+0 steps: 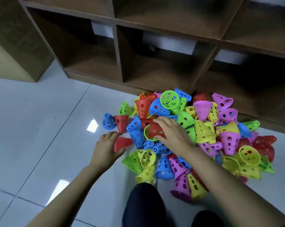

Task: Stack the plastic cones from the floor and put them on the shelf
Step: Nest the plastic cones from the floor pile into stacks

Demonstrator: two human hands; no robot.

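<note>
A heap of perforated plastic cones in red, blue, green, yellow and pink lies on the tiled floor in front of a brown wooden shelf. My left hand grips a red cone lying on its side at the heap's left edge. My right hand reaches into the middle of the heap, fingers and thumb curled round another red cone that sits against a green cone's rim.
The shelf has open cubbies at floor level, directly behind the heap. Glossy grey floor tiles stretch to the left. My dark-trousered knees are at the bottom centre. A blue cone and a red cone stand apart at the left.
</note>
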